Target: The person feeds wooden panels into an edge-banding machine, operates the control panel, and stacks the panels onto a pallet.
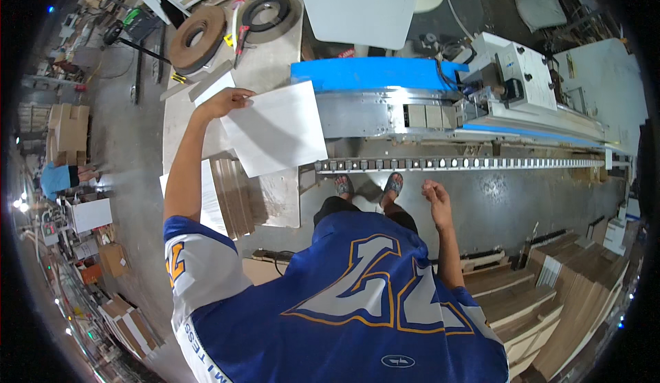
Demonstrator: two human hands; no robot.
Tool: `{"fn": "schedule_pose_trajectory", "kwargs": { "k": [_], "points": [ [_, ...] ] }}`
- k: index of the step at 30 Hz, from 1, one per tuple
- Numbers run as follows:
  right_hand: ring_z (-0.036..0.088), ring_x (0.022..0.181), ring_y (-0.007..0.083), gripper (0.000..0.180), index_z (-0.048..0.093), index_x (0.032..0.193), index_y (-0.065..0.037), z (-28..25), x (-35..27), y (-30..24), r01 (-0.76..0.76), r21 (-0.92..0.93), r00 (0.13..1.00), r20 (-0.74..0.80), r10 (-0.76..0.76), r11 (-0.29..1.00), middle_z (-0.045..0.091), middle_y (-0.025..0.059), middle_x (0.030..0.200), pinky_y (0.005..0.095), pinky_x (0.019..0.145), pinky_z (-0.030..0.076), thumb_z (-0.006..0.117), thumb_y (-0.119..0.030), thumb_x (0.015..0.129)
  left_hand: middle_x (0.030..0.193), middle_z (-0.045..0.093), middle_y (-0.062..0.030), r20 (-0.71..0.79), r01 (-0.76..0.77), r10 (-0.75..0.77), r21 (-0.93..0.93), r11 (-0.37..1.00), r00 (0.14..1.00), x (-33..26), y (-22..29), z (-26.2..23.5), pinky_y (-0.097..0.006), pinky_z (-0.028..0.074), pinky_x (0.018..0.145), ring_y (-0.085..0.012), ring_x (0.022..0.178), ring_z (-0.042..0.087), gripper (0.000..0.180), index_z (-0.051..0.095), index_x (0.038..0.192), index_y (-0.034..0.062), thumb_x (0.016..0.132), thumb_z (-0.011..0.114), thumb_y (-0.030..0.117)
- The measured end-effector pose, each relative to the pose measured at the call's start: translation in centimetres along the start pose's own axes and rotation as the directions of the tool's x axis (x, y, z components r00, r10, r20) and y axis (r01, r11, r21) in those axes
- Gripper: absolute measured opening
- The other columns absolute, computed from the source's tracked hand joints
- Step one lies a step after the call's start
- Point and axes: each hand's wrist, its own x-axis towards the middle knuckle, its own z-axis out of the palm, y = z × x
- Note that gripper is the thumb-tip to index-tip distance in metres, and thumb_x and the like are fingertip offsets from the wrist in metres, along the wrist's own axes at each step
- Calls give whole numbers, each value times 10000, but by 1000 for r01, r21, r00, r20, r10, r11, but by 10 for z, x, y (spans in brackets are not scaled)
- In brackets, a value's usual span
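A grey concrete floor (522, 204) is stretching under a long blue-and-steel machine (385, 94). Stacks of wooden boards (550, 294) are lying at right, cardboard boxes (69, 129) are standing far left.

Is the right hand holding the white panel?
No. The right hand hangs empty and half-curled above the floor, while the left hand grips the white panel by its top left corner.

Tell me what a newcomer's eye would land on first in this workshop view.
First, the white panel that the left hand grips by its far corner, held over the worktable left of centre. Next, the blue-topped machine with its long perforated rail running to the right. The right hand hangs empty and half curled above the floor, near the sandalled feet.
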Motion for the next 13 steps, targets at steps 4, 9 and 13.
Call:
{"fn": "schedule_pose_trajectory", "kwargs": {
  "k": [4,9,13],
  "points": [
    [625,1047,176,454,651,1297,3,8,-22,16,-37,56,998,-39,39,998,703,79,1156,332,981,486,666,-373,1044,994,701,1,69,33,-30,-43,999,997,11,-30,-16,-253,482,822,-78,905,585,404,650,1400,57,1003,690,123],
    [618,1031,168,468,672,1240,-12,11,-66,26,-109,67,980,-160,119,992,693,53,1125,338,973,474,665,-435,1038,1155,720,-29,94,118,-122,50,992,988,12,-27,-50,-284,490,970,-117,1068,620,472,616,1437,70,1007,731,227],
    [624,1076,179,454,681,1231,-49,12,-86,40,-174,63,966,-183,183,983,696,32,1156,368,1014,460,670,-456,1031,1256,670,-44,158,102,-119,114,988,980,17,-54,-68,-349,424,1073,-198,1182,566,606,578,1483,53,1005,715,400]
  ]
}}
